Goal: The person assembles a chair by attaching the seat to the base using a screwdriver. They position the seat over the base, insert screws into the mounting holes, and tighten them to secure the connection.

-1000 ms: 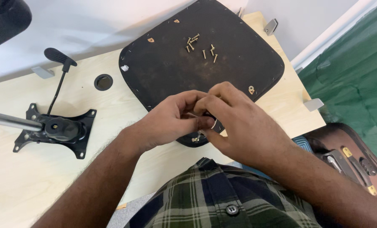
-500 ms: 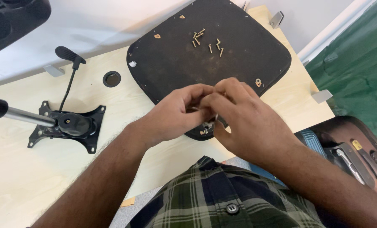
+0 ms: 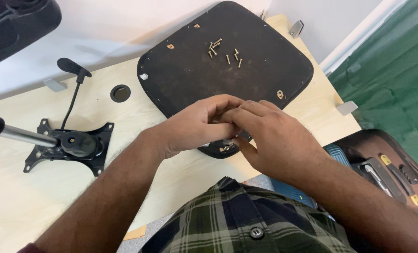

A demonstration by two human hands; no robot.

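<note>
**Hands joined at the seat's near edge**

The left hand and right hand are pressed together, fingers curled over something small, possibly a screw; the grip cannot be told. A seat lies beneath, with loose screws scattered on it. A mechanism is set well left.

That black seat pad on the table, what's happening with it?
A person in a plaid shirt has both hands together at the near edge of the black seat pad, which lies underside up on a pale wooden table. The left hand and right hand are closed around something small; what it is stays hidden. Loose brass screws lie on the pad. To the left sits a black metal chair mechanism with a lever.
</note>
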